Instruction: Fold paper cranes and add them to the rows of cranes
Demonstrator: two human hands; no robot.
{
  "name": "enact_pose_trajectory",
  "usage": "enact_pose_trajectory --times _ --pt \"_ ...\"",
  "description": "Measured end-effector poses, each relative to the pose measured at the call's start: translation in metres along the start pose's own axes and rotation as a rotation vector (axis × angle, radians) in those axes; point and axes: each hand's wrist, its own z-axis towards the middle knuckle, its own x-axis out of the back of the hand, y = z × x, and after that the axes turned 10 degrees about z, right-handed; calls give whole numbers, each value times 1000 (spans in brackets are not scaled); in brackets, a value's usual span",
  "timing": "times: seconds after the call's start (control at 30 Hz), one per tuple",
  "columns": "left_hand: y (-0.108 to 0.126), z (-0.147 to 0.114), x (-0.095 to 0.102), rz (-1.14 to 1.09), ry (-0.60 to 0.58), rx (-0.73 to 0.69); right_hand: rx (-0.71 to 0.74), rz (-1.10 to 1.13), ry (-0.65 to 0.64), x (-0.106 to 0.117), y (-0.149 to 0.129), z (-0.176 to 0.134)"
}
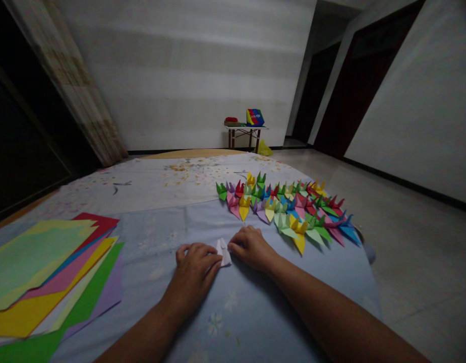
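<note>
A small piece of folded white paper point(223, 253) lies on the blue flowered cloth point(225, 307) between my hands. My left hand point(197, 264) pinches its left lower edge between thumb and fingers. Against the paper's right side is my right hand point(253, 247), its fingers curled and the thumb and index fingertips close together at the edge. Whether a bit of the paper sits between those right fingertips is hard to see. Just beyond my right hand stand many folded paper cranes point(282, 204) in rows, in green, yellow, pink, red, blue and purple.
Loose sheets of coloured paper point(55, 262) lie fanned at the left. A white flowered cloth point(150, 184) covers the far part of the table. Against the wall stands a small side table point(246, 127) with a colourful box point(254, 117) and a red item. A yellow bag point(264, 148) sits beside it.
</note>
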Motion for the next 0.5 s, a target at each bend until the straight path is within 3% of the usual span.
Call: enact_pose_trajectory --times 0.3,0.5 --pt "0 1 -4 -40 29 117 63 57 100 -5 -4 -1" --pt "2 0 -5 -55 33 133 61 65 57 -6 -5 -2"
